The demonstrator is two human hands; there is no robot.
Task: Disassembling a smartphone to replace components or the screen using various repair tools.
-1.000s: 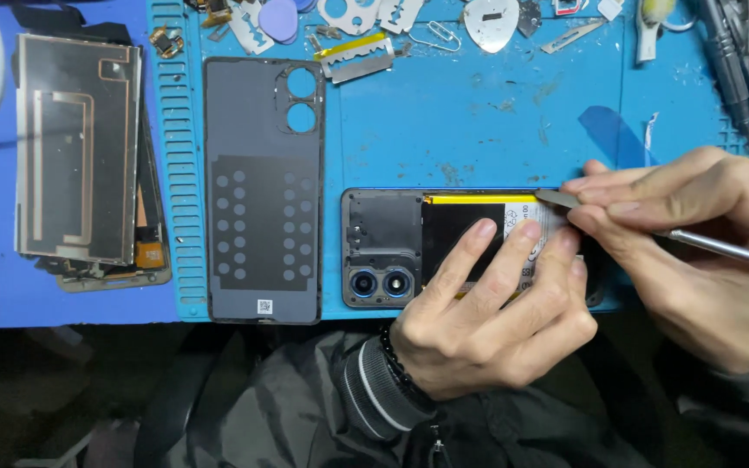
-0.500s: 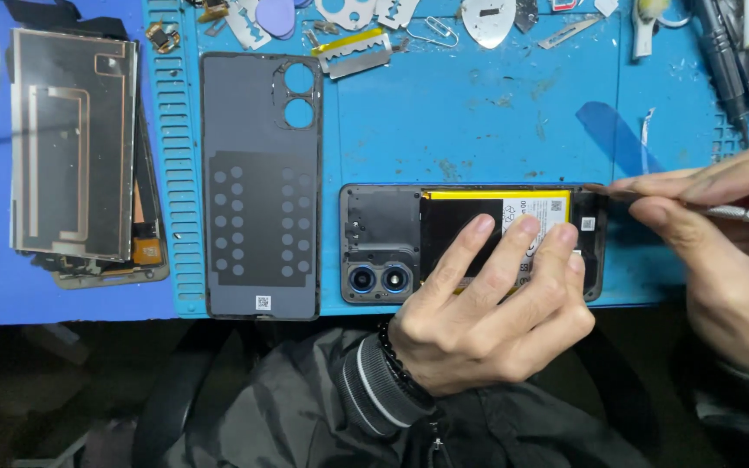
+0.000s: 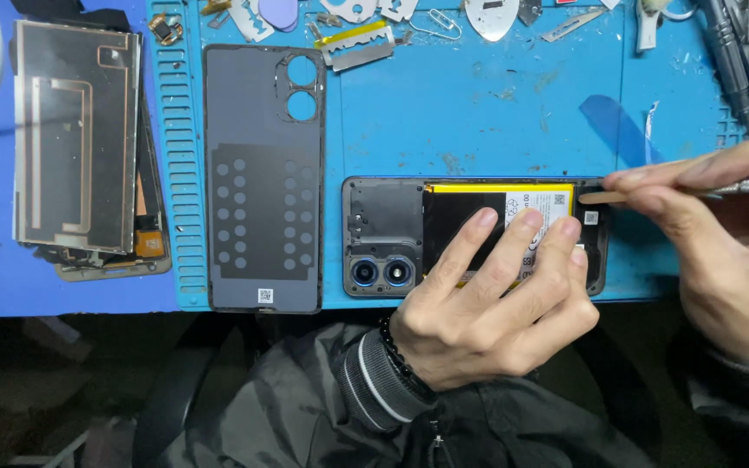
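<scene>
An opened phone (image 3: 383, 238) lies face down on the blue mat (image 3: 478, 113), its black battery (image 3: 457, 225) with a yellow top edge exposed and two camera lenses at its lower left. My left hand (image 3: 496, 303) rests on the battery, fingers spread flat, holding the phone still. At the right, my right hand (image 3: 721, 251) pinches a thin metal tool (image 3: 739, 186) whose flat tip touches the phone's upper right corner, beside the battery's end.
The removed dark back cover (image 3: 262, 178) lies to the phone's left. A stack of phone parts (image 3: 80, 139) sits at far left. Picks, blades and a clip (image 3: 366, 43) lie along the mat's far edge; more tools (image 3: 743, 61) stand at the upper right. Blue film (image 3: 613, 126) lies nearby.
My right hand has drawn back to the right, off the battery label, and the tool tip now sits at the phone's upper right corner. My left hand stays on the battery.
</scene>
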